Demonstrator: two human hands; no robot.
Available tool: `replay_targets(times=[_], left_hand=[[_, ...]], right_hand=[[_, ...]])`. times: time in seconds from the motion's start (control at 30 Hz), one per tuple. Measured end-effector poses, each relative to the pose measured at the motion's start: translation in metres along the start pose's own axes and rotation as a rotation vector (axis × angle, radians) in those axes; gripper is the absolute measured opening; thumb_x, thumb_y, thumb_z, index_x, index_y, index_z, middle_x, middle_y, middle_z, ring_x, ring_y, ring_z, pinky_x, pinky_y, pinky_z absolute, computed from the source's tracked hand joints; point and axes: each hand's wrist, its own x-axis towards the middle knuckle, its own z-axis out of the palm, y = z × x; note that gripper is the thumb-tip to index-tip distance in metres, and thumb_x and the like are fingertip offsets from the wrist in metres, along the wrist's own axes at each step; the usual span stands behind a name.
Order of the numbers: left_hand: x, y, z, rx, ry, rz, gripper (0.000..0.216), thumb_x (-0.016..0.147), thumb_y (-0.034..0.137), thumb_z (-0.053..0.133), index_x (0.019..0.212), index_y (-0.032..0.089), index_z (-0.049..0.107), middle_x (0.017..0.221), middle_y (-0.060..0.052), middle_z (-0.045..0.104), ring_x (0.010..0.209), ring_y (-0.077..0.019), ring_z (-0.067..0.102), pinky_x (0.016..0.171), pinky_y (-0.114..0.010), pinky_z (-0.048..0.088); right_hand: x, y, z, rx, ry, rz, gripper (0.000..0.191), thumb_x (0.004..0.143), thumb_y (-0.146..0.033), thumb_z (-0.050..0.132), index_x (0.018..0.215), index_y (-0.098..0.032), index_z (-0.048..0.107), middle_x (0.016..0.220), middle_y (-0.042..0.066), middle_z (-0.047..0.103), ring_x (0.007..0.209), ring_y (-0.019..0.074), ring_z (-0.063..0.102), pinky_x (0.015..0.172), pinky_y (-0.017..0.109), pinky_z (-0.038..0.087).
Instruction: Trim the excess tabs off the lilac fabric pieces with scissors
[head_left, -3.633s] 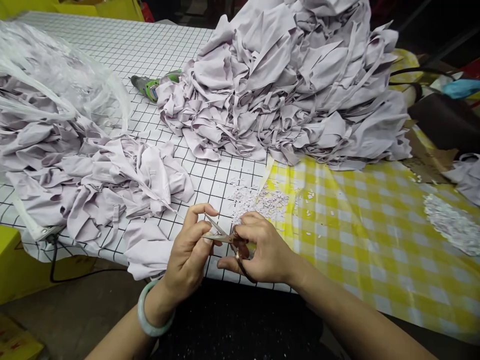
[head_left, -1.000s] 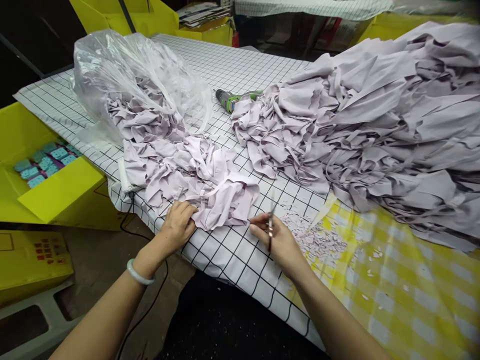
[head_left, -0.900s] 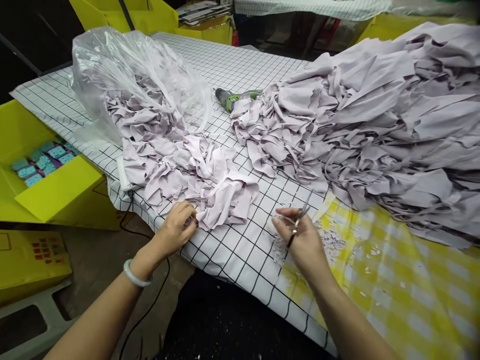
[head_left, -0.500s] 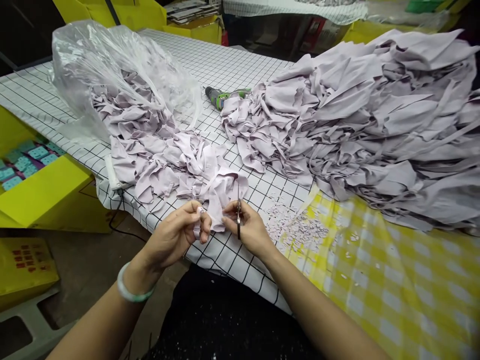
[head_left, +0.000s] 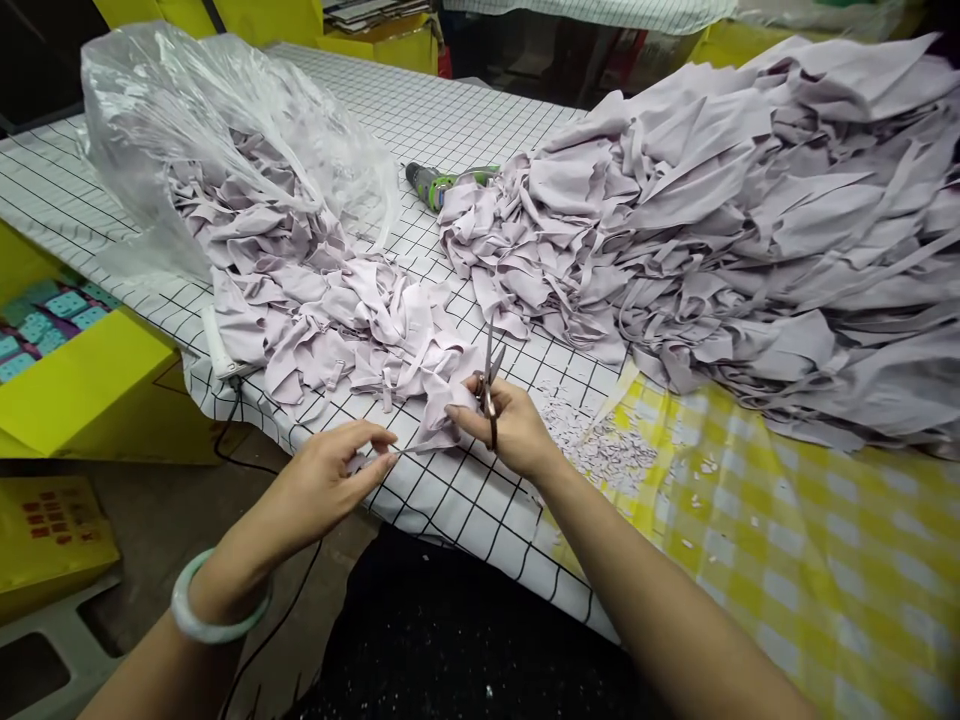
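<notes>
My left hand [head_left: 330, 480] pinches the end of a thin lilac fabric strap [head_left: 409, 448] at the table's near edge, pulling it taut. My right hand [head_left: 504, 428] grips small scissors [head_left: 490, 378], blades pointing up and slightly parted, while its fingers also hold the strap's other end where it joins a lilac garment [head_left: 442, 385]. That garment lies at the front of a heap of lilac pieces [head_left: 300, 290] spilling from a clear plastic bag [head_left: 202, 130].
A big pile of lilac garments [head_left: 712, 220] fills the right back. Small fabric snippings [head_left: 607, 450] lie where the grid cloth [head_left: 465, 500] meets the yellow checked cloth [head_left: 787, 540]. A green tool [head_left: 431, 182] lies behind. Yellow boxes [head_left: 82, 380] stand at left.
My left hand took a strap from the heap's front garment and drew it out leftward. My right hand, holding the scissors, came in from the snippings to the garment.
</notes>
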Motion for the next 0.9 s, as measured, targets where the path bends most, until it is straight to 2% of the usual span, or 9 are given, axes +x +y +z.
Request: replay_targets(times=[0.1,0.2,0.3,0.43,0.5,0.6,0.7,0.8,0.9], left_hand=[[0.001,-0.013,0.007,0.05,-0.151,-0.069,0.026,0.093,0.039,0.059,0.101,0.02,0.074,0.081,-0.004,0.073,0.067,-0.0165,0.063,0.061,-0.026,0.048],[0.0,-0.021,0.014,0.174,-0.178,-0.14,0.035,0.088,0.044,0.065,0.113,0.021,0.073,0.072,-0.002,0.069,0.063,-0.0188,0.06,0.06,-0.029,0.046],[0.002,-0.025,0.03,0.362,-0.037,-0.057,0.021,0.083,0.036,0.071,0.098,0.023,0.076,0.081,-0.006,0.068,0.08,-0.0258,0.061,0.08,-0.042,0.047],[0.013,-0.025,0.059,0.37,0.22,0.125,0.006,0.083,0.018,0.065,0.077,0.019,0.066,0.102,-0.012,0.066,0.103,-0.0337,0.056,0.103,-0.063,0.029],[0.019,-0.024,0.066,0.243,0.227,0.176,0.012,0.085,0.012,0.056,0.076,0.018,0.061,0.098,-0.012,0.066,0.1,-0.0307,0.057,0.101,-0.06,0.034],[0.023,-0.018,0.063,0.126,0.173,0.228,0.013,0.089,0.014,0.047,0.084,0.018,0.058,0.087,-0.009,0.064,0.085,-0.0222,0.059,0.082,-0.041,0.049],[0.021,-0.011,0.049,-0.174,0.074,0.103,0.012,0.093,0.023,0.047,0.086,0.018,0.055,0.076,-0.003,0.06,0.067,-0.0145,0.054,0.063,-0.028,0.046],[0.015,-0.007,0.037,-0.604,-0.053,-0.164,0.016,0.091,0.031,0.053,0.082,0.018,0.053,0.069,0.001,0.055,0.054,-0.0085,0.041,0.05,-0.022,0.034],[0.01,-0.006,0.032,-0.764,-0.136,-0.296,0.02,0.088,0.035,0.06,0.084,0.015,0.059,0.063,0.004,0.046,0.051,-0.0066,0.032,0.047,-0.021,0.024]], right_hand=[[0.012,-0.01,-0.003,0.099,0.026,0.0,0.038,0.067,-0.046,0.079,0.084,-0.021,0.055,0.07,-0.005,0.055,0.059,0.0112,0.051,0.058,0.027,0.043],[0.024,-0.01,-0.003,0.041,0.021,-0.002,0.037,0.07,-0.046,0.077,0.086,-0.022,0.055,0.073,-0.004,0.056,0.064,0.0132,0.053,0.064,0.03,0.046],[0.028,-0.005,-0.005,-0.203,0.111,-0.095,0.034,0.073,-0.043,0.077,0.093,-0.022,0.059,0.087,0.001,0.061,0.082,0.0195,0.058,0.077,0.036,0.048],[0.014,-0.002,-0.013,-0.439,0.344,-0.283,0.036,0.078,-0.041,0.077,0.105,-0.023,0.061,0.11,0.007,0.063,0.109,0.0273,0.056,0.099,0.045,0.043],[0.005,-0.004,-0.017,-0.419,0.257,-0.304,0.028,0.082,-0.039,0.074,0.102,-0.022,0.061,0.105,0.006,0.064,0.101,0.0248,0.059,0.096,0.044,0.046],[0.002,-0.009,-0.018,-0.368,-0.112,-0.305,0.017,0.082,-0.026,0.072,0.097,-0.023,0.065,0.105,0.005,0.064,0.105,0.0225,0.059,0.095,0.039,0.049],[0.013,-0.008,-0.012,-0.387,-0.354,-0.279,0.018,0.079,-0.018,0.072,0.095,-0.023,0.067,0.113,0.006,0.061,0.115,0.0219,0.056,0.1,0.037,0.047],[0.026,-0.002,-0.004,-0.436,-0.365,-0.226,0.015,0.073,-0.016,0.072,0.086,-0.021,0.065,0.101,0.004,0.059,0.1,0.02,0.057,0.09,0.035,0.049],[0.028,0.0,-0.003,-0.303,-0.347,-0.176,0.012,0.072,-0.017,0.069,0.082,-0.019,0.063,0.085,0.0,0.056,0.08,0.0148,0.053,0.075,0.029,0.046]])
